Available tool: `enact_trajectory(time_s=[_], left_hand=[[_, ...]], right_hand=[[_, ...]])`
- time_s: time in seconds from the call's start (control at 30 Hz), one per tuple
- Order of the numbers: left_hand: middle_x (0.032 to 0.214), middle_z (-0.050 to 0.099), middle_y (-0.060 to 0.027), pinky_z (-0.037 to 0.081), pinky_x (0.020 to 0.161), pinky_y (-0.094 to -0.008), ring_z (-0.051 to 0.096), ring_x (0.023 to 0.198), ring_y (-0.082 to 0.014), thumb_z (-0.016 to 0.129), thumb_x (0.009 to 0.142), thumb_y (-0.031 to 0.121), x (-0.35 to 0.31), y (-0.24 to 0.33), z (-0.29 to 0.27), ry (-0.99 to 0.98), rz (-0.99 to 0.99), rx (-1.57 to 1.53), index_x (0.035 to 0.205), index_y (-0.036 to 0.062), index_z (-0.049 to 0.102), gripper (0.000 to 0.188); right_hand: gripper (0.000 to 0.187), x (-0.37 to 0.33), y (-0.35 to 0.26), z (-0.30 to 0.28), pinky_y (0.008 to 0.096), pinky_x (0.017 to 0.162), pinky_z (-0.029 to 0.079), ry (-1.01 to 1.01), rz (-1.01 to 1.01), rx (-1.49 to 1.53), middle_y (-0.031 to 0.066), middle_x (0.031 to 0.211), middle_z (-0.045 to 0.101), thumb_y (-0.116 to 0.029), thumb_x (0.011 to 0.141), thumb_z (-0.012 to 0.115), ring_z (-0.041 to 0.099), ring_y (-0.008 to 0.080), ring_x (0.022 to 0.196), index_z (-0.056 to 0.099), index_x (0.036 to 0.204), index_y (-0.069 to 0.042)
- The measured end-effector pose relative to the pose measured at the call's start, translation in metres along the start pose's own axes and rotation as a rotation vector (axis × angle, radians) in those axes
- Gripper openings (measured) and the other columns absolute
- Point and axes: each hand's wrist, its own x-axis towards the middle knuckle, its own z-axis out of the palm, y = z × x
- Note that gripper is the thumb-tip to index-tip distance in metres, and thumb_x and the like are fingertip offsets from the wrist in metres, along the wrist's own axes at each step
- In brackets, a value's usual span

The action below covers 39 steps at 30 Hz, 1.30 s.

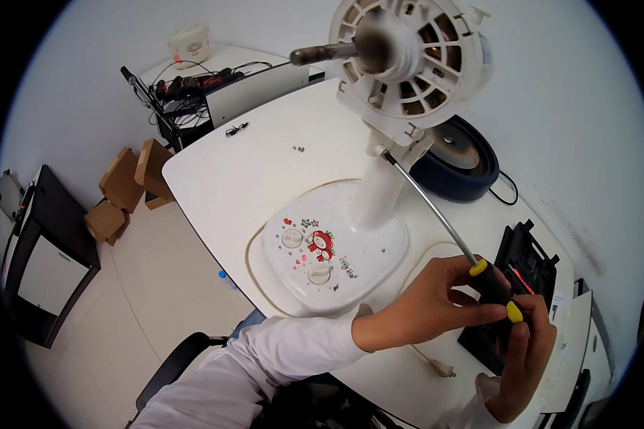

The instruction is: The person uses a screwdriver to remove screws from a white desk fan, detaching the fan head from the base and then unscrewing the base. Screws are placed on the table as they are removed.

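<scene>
A long screwdriver (434, 209) with a black and yellow handle slants up and left, its tip at the neck of a white fan stand (374, 187). My left hand (431, 304) is closed round the front of the handle. At the handle's rear end, the fingers of my right hand (529, 350) pinch it. Above the neck sits the exposed fan motor housing (436, 79), with a slotted guard and a metal shaft that points left. The stand rises from a white base (308, 279) with two round knobs and a red cartoon print. Whether the tip sits in a screw cannot be made out.
A black tool case (519, 268) lies open beside my hands. Behind the stand is a round dark-blue part (456, 161). A power plug (442, 367) rests near the table's front. Small screws (298, 149) lie on the white table (222, 171); cardboard boxes (122, 179) stand on the floor.
</scene>
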Motion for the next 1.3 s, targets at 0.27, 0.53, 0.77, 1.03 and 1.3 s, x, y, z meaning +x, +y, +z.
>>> enact_trajectory(time_s=[0.27, 0.53, 0.77, 1.03, 1.3], left_hand=[[0.090, 0.059, -0.0056, 0.047, 0.072, -0.0256, 0.059, 0.077, -0.0139, 0.071, 0.071, 0.003, -0.032, -0.001, -0.043, 0.407, 0.308, 0.843, 0.093, -0.0016, 0.056, 0.027], [0.113, 0.058, -0.0141, 0.041, 0.092, -0.0312, 0.053, 0.104, -0.0185, 0.052, 0.092, 0.016, -0.012, 0.045, -0.108, 0.758, 0.570, 0.600, 0.122, -0.0065, 0.049, 0.038], [0.102, 0.061, -0.0098, 0.044, 0.081, -0.0249, 0.055, 0.090, -0.0122, 0.054, 0.091, 0.017, -0.009, 0.041, -0.106, 0.761, 0.628, 0.581, 0.120, -0.0072, 0.051, 0.037], [0.094, 0.061, -0.0072, 0.044, 0.075, -0.0230, 0.054, 0.083, -0.0101, 0.058, 0.089, 0.016, -0.008, 0.046, -0.110, 0.763, 0.619, 0.563, 0.114, -0.0067, 0.055, 0.034], [0.093, 0.061, -0.0065, 0.044, 0.075, -0.0231, 0.054, 0.082, -0.0103, 0.060, 0.088, 0.018, -0.006, 0.044, -0.107, 0.795, 0.612, 0.520, 0.112, -0.0074, 0.055, 0.035]], right_hand=[[0.034, -0.008, 0.003, 0.015, 0.0214, 0.050, 0.034, 0.151, 0.040, 0.013, 0.0024, 0.067, 0.048, -0.033, 0.081, 0.057, 0.044, 0.0072, 0.055, 0.051, 0.093, -0.001], [0.039, -0.016, -0.007, 0.028, 0.0284, 0.055, 0.035, 0.136, -0.155, -0.191, 0.0082, 0.074, 0.052, -0.028, 0.069, 0.067, 0.048, 0.0185, 0.060, 0.054, 0.094, -0.001], [0.050, -0.019, -0.020, 0.040, 0.0253, 0.042, 0.036, 0.178, -0.707, -0.328, 0.0093, 0.070, 0.050, -0.010, 0.068, 0.079, 0.046, 0.0193, 0.053, 0.055, 0.111, 0.000], [0.042, -0.016, -0.030, 0.032, 0.0341, 0.057, 0.039, 0.241, -0.728, -0.460, 0.0062, 0.081, 0.048, -0.008, 0.065, 0.079, 0.045, 0.0203, 0.064, 0.057, 0.101, -0.008], [0.061, -0.009, -0.016, 0.031, 0.0273, 0.048, 0.042, 0.073, -0.512, -0.325, 0.0118, 0.082, 0.057, -0.004, 0.074, 0.072, 0.057, 0.0212, 0.068, 0.044, 0.128, -0.005]])
